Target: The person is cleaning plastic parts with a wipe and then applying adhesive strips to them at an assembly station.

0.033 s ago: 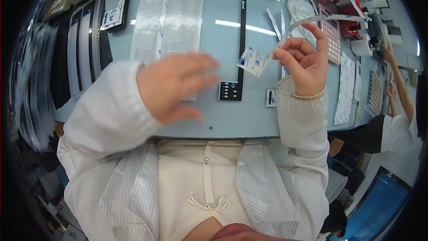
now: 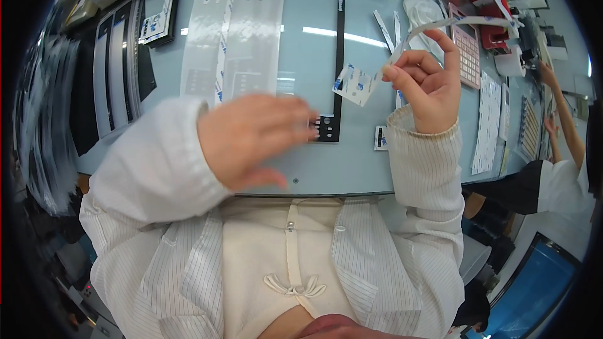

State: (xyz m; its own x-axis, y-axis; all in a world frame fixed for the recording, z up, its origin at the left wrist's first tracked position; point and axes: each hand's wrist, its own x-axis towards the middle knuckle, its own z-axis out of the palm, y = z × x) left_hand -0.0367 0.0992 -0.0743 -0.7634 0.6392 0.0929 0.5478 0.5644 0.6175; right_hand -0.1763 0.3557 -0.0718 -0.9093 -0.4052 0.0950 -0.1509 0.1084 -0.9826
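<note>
The white sticker strip [image 2: 357,84] is above the surface [image 2: 352,172], pinched in the right hand's [image 2: 433,91] fingers, its broad end overlapping the black panel [image 2: 340,44]; the left hand's [image 2: 251,138] blurred fingers look spread. Apparently a strip-handling step, calling for steady control of the floppy tail.

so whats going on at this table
A person's right hand pinches a white strip with blue markings and a broad end above the pale blue tabletop. Their blurred left hand partly covers the wide end of a black L-shaped panel with small keys; contact is unclear. A translucent rectangular sheet lies beyond that hand.
</note>
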